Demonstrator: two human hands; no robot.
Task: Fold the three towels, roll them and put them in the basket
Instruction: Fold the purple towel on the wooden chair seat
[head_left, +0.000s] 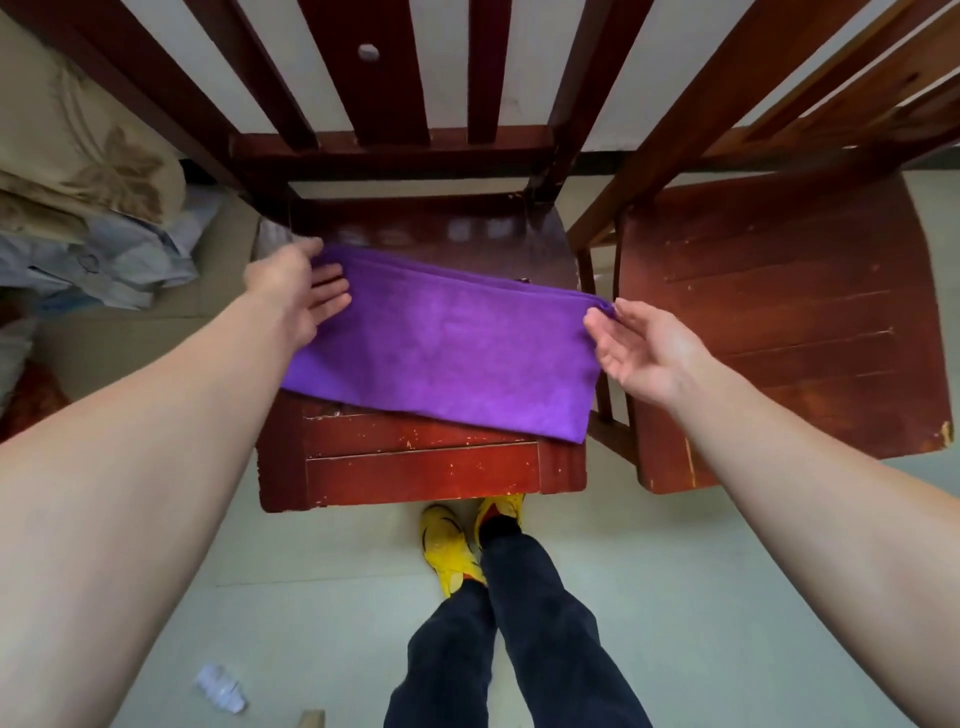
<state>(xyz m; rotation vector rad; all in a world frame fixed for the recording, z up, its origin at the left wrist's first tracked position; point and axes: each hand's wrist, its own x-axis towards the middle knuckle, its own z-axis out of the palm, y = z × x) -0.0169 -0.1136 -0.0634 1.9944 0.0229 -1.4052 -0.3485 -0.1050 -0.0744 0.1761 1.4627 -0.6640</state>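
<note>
A purple towel (441, 343), folded into a long band, lies across the seat of a dark red wooden chair (421, 467); its right end hangs past the seat edge. My left hand (298, 291) pinches the towel's far left corner, thumb on top, fingers spread on the cloth. My right hand (641, 348) is at the far right corner, palm up, with the thumb and forefinger pinching the corner's edge. A bit of grey cloth (272, 236) peeks out behind my left hand. No basket is in view.
A second wooden chair (779, 332) stands close on the right. Piled fabric and bedding (93, 228) sit at the left. My legs and yellow shoes (452, 545) stand just before the chair. A crumpled plastic wrapper (221, 686) lies on the pale floor.
</note>
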